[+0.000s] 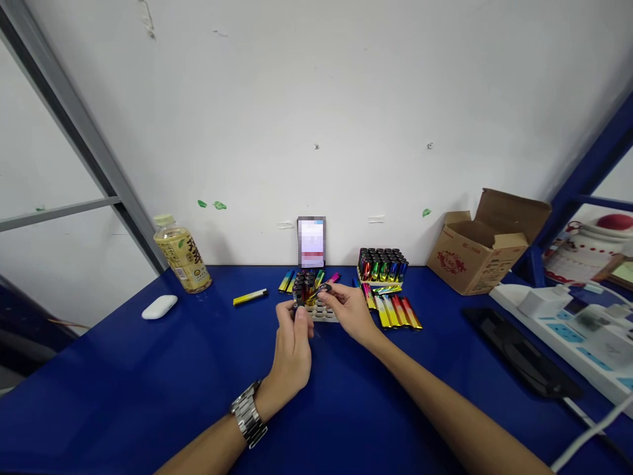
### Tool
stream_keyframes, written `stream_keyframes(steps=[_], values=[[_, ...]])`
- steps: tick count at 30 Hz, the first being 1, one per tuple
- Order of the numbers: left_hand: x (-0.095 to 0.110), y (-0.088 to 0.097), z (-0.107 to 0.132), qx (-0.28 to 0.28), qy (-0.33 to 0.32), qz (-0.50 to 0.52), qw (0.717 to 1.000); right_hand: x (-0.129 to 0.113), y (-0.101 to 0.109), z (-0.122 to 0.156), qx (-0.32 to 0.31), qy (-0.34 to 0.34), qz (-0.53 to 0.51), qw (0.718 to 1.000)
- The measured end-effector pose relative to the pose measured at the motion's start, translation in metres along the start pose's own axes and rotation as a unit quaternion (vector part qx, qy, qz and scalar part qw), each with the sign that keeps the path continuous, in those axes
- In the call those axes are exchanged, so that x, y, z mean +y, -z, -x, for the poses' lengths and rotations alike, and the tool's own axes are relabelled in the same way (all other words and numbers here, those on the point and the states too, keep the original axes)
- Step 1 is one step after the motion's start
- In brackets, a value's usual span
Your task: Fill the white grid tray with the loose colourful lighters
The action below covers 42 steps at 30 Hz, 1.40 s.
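Note:
My left hand, a watch on its wrist, is closed around a lighter whose dark top shows between thumb and fingers. My right hand pinches another lighter by its dark end, over a pale holder with rows of holes. Dark-topped lighters stand upright in the holder's left part, half hidden by my left hand. Behind the holder lie several loose lighters. To the right, shiny coloured lighters lie side by side, in front of a full rack of upright lighters.
A yellow-and-white lighter, a white earphone case and a drink bottle are on the left of the blue table. A phone leans against the wall. On the right are an open cardboard box, a black device and a power strip.

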<state>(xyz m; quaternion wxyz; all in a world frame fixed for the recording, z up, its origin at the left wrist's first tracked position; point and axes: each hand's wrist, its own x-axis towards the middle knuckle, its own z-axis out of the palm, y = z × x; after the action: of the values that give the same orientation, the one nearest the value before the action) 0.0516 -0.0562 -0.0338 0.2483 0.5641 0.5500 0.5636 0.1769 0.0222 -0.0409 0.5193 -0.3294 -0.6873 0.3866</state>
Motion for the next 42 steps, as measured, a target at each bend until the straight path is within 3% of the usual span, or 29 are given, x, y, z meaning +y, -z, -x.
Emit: stream_keyframes(steps=[3,7,16,19,22,26,30,33,35,38,40,42], values=[[-0.001,0.002,-0.006,0.044,-0.005,-0.003,0.999,-0.002,-0.003,0.001,-0.019,0.029,0.087,0.996],[-0.003,0.003,-0.010,0.025,0.002,-0.033,0.999,-0.009,-0.006,0.001,-0.049,0.074,0.224,0.971],[-0.007,0.002,-0.007,-0.014,-0.018,-0.043,0.999,-0.023,-0.014,-0.001,-0.113,-0.007,0.402,0.909],[-0.008,0.003,-0.007,-0.020,-0.018,-0.040,0.999,-0.026,-0.009,0.002,-0.076,0.020,0.332,0.940],[-0.009,0.002,-0.006,-0.034,-0.001,-0.002,0.999,-0.031,-0.006,0.005,-0.069,0.057,0.169,0.981],[-0.007,0.004,-0.006,-0.020,-0.009,0.028,0.999,-0.032,-0.006,0.006,-0.080,0.041,0.065,0.994],[-0.005,0.016,-0.019,0.074,-0.099,-0.078,0.989,-0.021,-0.004,0.004,0.017,0.037,0.057,0.998],[-0.002,0.030,-0.033,0.138,-0.122,-0.236,0.954,-0.010,-0.003,0.004,0.021,0.033,0.039,0.998],[0.000,0.037,-0.041,0.103,-0.096,-0.349,0.927,-0.005,-0.005,0.006,-0.007,0.045,0.046,0.998],[0.002,0.039,-0.046,-0.032,-0.011,-0.487,0.873,-0.004,-0.008,0.007,-0.029,0.094,0.129,0.987],[0.001,0.037,-0.045,-0.116,0.032,-0.532,0.838,-0.008,-0.009,0.007,-0.037,0.108,0.200,0.973],[0.001,0.035,-0.043,-0.165,0.045,-0.549,0.818,-0.013,-0.009,0.005,-0.054,0.099,0.246,0.963]])
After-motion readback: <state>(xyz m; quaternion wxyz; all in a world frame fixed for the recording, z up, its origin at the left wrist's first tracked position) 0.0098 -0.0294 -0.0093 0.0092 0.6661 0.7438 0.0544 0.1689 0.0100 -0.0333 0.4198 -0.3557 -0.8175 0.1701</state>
